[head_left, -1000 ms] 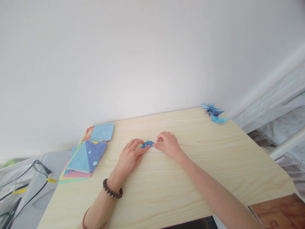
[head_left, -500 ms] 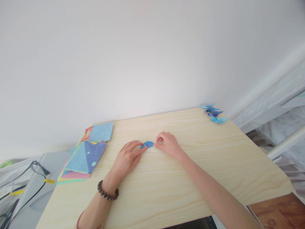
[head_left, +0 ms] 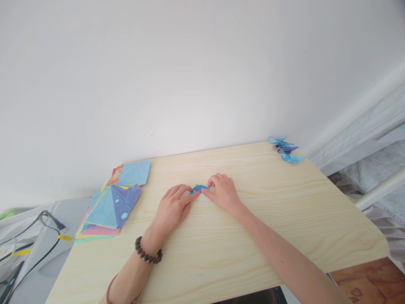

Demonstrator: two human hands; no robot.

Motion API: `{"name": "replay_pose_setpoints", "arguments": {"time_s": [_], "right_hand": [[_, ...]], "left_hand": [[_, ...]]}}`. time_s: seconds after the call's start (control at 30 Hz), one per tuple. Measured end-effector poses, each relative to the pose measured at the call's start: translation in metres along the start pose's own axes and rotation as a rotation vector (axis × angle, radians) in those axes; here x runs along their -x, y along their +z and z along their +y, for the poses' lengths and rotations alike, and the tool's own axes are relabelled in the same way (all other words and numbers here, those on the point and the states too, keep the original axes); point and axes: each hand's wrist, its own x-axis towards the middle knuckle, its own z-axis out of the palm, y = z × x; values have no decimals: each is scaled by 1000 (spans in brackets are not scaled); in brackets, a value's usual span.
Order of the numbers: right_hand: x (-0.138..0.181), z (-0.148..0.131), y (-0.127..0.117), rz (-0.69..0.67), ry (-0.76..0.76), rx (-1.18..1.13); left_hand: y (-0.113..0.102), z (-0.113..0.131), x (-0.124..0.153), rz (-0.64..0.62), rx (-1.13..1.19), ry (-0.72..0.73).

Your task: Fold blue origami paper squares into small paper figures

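A small blue piece of folded origami paper lies at the middle of the pale wooden table, between my two hands. My left hand, with a dark beaded bracelet at the wrist, grips its left end between thumb and fingers. At its right end my right hand pinches the paper with thumb and index finger, the other fingers curled. The fingertips cover both ends of the folded piece, so its full shape is hidden.
Patterned origami sheets lie piled at the table's left, a light blue sheet behind them. Several folded blue paper figures stand at the back right corner. Black cables run beside the left edge. A white wall rises behind.
My right thumb has moved left along the folded paper's near edge, and its fingers now close on the right end. My left hand and the paper have shifted slightly right.
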Motion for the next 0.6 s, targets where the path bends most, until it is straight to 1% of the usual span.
{"name": "replay_pose_setpoints", "arguments": {"time_s": [0.27,0.6], "right_hand": [[-6,1,-10,-86,75,-157],[-9,5,-9,-90,81,-186]], "left_hand": [[7,-3,4,61,-14,28],[5,-5,9,65,2,37]]}}
